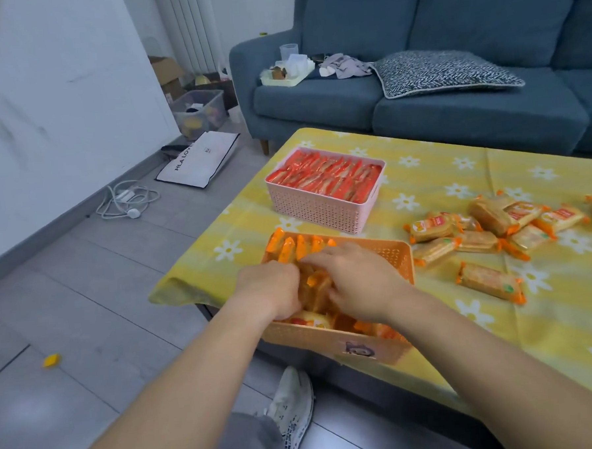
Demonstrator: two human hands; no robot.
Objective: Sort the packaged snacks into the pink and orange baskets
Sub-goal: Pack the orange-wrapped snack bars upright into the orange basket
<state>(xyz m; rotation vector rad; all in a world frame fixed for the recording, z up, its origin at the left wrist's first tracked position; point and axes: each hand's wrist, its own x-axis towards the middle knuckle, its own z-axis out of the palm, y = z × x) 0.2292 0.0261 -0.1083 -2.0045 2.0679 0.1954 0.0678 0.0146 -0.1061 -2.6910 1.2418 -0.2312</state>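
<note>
The orange basket (397, 253) sits at the table's near left corner, partly filled with orange-wrapped snacks (297, 246) standing on edge. Both hands are inside it. My left hand (274, 285) and my right hand (354, 278) press on a bunch of orange-wrapped snacks between them, fingers curled over the packs. Behind it stands the pink basket (316, 209), full of red-wrapped snacks (330, 178) in rows. A loose pile of orange-wrapped snacks (487, 229) lies on the table to the right, with one pack (489, 282) apart, nearer me.
The table (439, 168) has a yellow cloth with white daisies. A blue sofa (419, 108) with a patterned cushion and a tray stands behind it. On the grey floor to the left lie a white bag, a cable and a small yellow scrap (51, 360). My shoe (292, 401) is under the table edge.
</note>
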